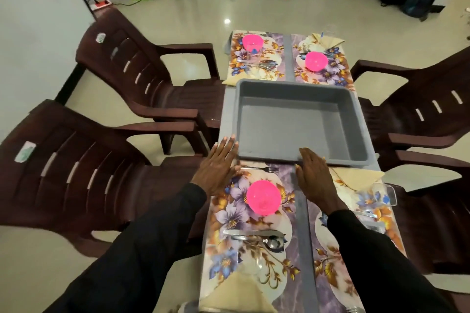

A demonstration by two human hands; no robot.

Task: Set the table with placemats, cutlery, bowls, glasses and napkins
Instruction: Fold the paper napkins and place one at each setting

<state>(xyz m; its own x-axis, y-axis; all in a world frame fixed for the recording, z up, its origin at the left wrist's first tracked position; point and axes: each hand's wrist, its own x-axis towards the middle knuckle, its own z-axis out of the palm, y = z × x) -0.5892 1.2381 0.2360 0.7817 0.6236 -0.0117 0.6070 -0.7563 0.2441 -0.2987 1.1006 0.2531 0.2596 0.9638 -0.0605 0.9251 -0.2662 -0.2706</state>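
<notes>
- looking down at the near edge, a folded cream napkin [236,292] lies on the corner of the near-left placemat [229,213], the flowery one, with a clear glass [250,263] just past it
- a knife and spoon [256,235] lie side by side across that mat, a pink bowl [263,197] sits mid-mat, and a fork [259,168] lies along the mat's far edge, just beside the tub
- the near-right placemat [328,267] is mostly hidden under the right sleeve; a second napkin [356,176] and a second glass [380,197] sit at its far right corner
- the grey table [301,211] shows as a strip between the two mats
- left hand [221,162] is flat, fingers straight and close together, gripping nothing, fingertips right by the near-left corner of the grey tub [292,89]
- right hand [314,173] is flat too, fingers stretched out and holding nothing, fingertips touching the tub's near rim
- the tub sits mid-table, between the near and far settings
- past it are two more flowery mats: a far-left bowl [252,42] with cutlery [262,65] beside it, and a far-right bowl [316,61] with a far napkin [328,39] behind it
- brown plastic chairs [142,79] stand along both sides
</notes>
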